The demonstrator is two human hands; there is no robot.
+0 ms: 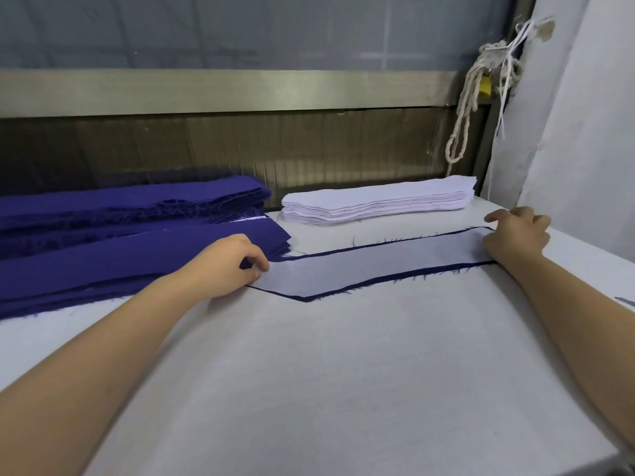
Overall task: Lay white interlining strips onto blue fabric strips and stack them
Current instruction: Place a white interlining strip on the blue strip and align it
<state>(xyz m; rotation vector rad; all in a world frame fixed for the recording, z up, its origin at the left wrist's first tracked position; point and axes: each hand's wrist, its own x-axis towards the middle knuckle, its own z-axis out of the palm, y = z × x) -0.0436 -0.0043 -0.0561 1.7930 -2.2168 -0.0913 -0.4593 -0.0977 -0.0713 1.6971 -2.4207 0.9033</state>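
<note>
The pale desk (pixel 343 372) fills most of the scene, and its near half lies bare in front of the person. At the back left a wide heap of blue fabric strips (pixel 120 255) sprawls toward the left edge, its frayed ends just beside the left grip (pixel 230 262). At the back right, against the metal sill, sits a neat stack of white interlining (pixel 378 201), well apart from both grips.

Between the two bare hands one interlining strip (pixel 378 266) lies flat on a blue strip (pixel 304 297). Only a thin dark border with loose threads shows round the white. The pair runs across the desk and bends upward toward the right.

The left grip is clenched at the left end, thumb and forefinger pinching the blue strip. The right grip (pixel 519 235) rests with curled fingers on the right end, near the desk's right edge. I cannot tell whether it pinches or only presses.

A knotted rope (pixel 464 115) hangs at the back right corner.
</note>
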